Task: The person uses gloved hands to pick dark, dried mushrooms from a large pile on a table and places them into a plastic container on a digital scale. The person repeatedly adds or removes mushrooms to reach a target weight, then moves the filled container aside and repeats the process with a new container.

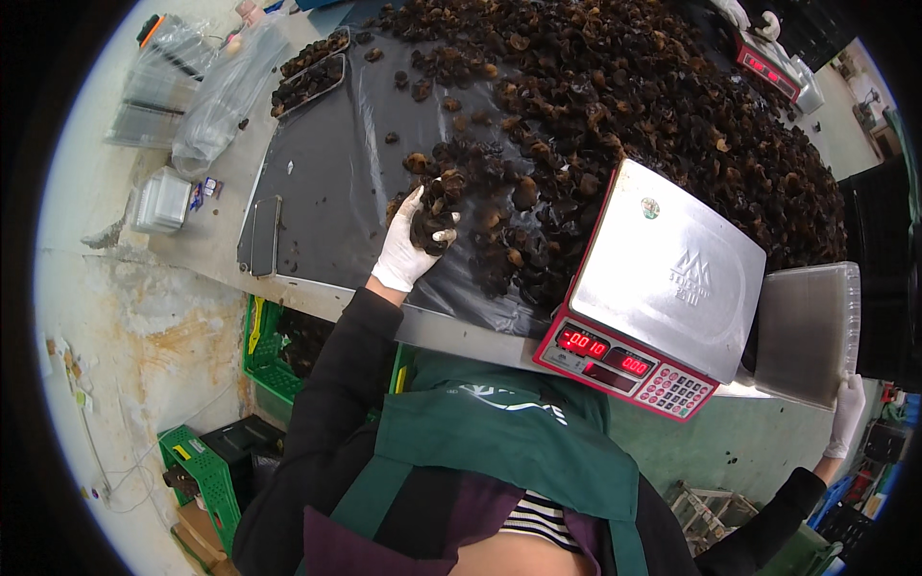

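My left hand (410,248), in a white glove, is closed around a small bunch of dark wood ear mushrooms (430,229) above the black plastic sheet. More loose mushrooms lie just beyond its fingers. Far to the right, my right hand (850,407), also gloved in white, grips the near corner of a stack of clear plastic trays (807,335). How many trays its fingers hold cannot be made out. Between my hands stands a red electronic scale (627,367) with its display lit. Nothing lies on its steel weighing plate (670,266).
A large heap of wood ear mushrooms (612,93) covers the far table. Filled trays (310,86), a phone-like frame (266,236), clear containers (162,201) and plastic bags (223,93) lie leftward. Green crates (270,353) sit below. Another person's gloved hand (769,25) is by a second scale (767,68).
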Demonstrator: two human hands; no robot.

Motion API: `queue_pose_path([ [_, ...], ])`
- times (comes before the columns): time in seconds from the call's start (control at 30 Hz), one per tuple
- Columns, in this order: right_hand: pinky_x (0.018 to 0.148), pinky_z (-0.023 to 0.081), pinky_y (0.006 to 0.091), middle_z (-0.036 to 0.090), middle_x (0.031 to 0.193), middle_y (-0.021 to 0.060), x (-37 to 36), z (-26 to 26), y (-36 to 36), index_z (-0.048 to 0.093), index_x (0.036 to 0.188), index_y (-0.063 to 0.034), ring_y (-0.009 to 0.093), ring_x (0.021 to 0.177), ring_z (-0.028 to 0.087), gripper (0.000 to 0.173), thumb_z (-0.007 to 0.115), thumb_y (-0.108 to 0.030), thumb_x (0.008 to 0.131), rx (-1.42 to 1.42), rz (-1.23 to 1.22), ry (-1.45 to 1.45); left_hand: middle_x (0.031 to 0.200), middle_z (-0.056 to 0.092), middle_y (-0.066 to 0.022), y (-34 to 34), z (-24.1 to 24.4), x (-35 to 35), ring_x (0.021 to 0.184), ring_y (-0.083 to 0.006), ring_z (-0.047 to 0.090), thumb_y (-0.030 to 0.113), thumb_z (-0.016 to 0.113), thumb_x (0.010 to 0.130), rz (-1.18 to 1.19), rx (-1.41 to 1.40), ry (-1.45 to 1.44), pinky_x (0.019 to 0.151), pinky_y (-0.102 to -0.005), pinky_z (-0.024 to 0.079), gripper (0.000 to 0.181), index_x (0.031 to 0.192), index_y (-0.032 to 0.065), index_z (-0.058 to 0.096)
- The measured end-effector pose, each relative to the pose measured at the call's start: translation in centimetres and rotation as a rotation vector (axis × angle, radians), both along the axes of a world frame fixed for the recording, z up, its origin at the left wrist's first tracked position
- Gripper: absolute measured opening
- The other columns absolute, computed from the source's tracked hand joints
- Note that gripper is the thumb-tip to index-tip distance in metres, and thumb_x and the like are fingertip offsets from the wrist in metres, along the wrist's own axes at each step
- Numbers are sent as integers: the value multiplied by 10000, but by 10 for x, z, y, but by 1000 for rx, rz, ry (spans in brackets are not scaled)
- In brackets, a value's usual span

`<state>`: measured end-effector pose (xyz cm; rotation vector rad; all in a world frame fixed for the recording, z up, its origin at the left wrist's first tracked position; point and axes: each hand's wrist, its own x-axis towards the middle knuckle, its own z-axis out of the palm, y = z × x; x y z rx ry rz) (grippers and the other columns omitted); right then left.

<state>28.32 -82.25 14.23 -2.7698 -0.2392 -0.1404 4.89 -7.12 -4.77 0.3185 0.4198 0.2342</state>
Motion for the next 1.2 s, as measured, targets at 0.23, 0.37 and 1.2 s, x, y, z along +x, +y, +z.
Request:
queue_pose_path([
  [0.23,767,488,325,579,893,97,-58,20,158,625,1019,7,244,813,575,141,575,44,892,-196,181,-593,1112,634,-42,-16,42,25,893,-174,600,257,510,986,-13,412,-11,540,-245,448,283,1222,121,588],
  [0.37,673,480,354,577,883,103,-82,-61,254,625,1025,-31,242,783,565,185,604,46,859,-252,610,-518,1071,654,-8,-76,118,73,915,-110,624,229,560,963,-78,1051,22,656,-261,504,261,1176,89,616],
  [1.2,596,390,252,453,736,33,-113,-131,315,660,952,37,123,641,447,70,614,0,914,392,226,-441,1373,476,-185,-46,-11,32,1290,-376,452,225,603,908,-191,2527,219,1011,-513,410,371,1276,189,585],
])
